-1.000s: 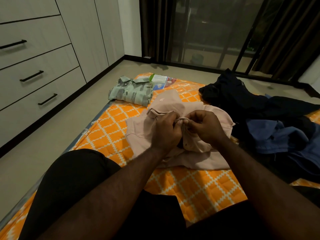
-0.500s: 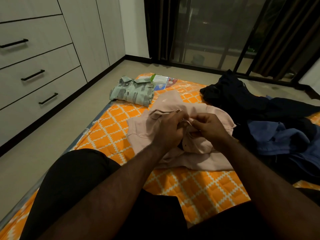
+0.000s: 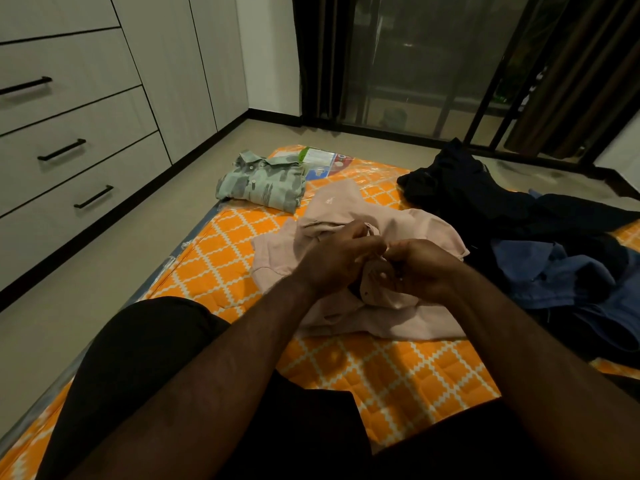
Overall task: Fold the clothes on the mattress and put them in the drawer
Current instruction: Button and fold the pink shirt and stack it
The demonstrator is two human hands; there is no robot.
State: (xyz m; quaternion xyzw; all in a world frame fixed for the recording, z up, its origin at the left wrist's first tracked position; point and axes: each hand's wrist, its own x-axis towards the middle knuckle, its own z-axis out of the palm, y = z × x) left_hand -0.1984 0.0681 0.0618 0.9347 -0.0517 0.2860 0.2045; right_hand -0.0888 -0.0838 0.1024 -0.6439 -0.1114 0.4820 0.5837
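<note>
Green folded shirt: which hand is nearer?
Left. The left hand pinches the pink shirt toward the green folded shirt; the right hand pinches it beyond the left, farther off.

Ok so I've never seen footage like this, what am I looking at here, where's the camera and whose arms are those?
There is no machine here. A person wears one camera on the head, so this single view looks forward and down along their own arms. The left hand and right hand meet over a pink shirt, each pinching its front edge where buttons show; they seem to be working on a button. The shirt lies on an orange patterned mattress. A green shirt lies already folded near the far left corner. A heap of dark clothes and a blue garment lie unfolded on the right. The drawers along the left wall are all closed.
</note>
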